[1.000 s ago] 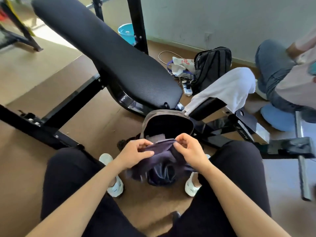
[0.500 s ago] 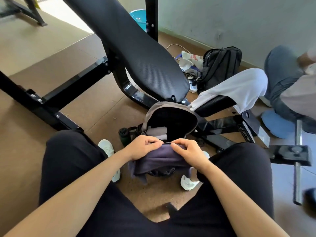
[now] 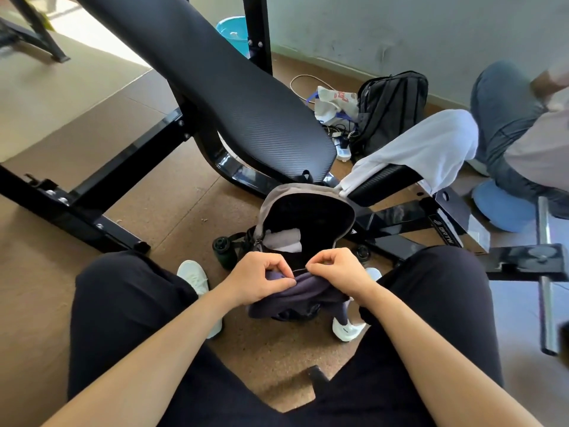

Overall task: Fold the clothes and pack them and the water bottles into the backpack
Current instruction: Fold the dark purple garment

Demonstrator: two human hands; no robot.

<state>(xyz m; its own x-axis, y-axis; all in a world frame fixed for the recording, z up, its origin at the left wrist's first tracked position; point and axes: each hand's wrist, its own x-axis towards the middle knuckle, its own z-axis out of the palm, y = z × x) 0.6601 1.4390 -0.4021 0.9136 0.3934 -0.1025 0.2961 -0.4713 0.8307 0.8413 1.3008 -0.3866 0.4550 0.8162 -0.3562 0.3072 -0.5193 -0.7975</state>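
Packing midway: the open backpack (image 3: 303, 192) on the floor holds a pale folded garment (image 3: 283, 240), with a bottle (image 3: 223, 249) at its side; the left hand (image 3: 261, 280) and right hand (image 3: 337, 272) pinch a dark garment (image 3: 308, 289) at its near rim, and a white garment (image 3: 425, 146) lies draped, apparently unfolded, over the gym bench (image 3: 385, 184).

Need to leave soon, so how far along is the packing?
Done: a pale folded cloth lies inside the open backpack, a dark bottle at its side. In hand: left hand and right hand pinch a purple garment at the opening. Left: the white garment draped on the bench, and closing up.
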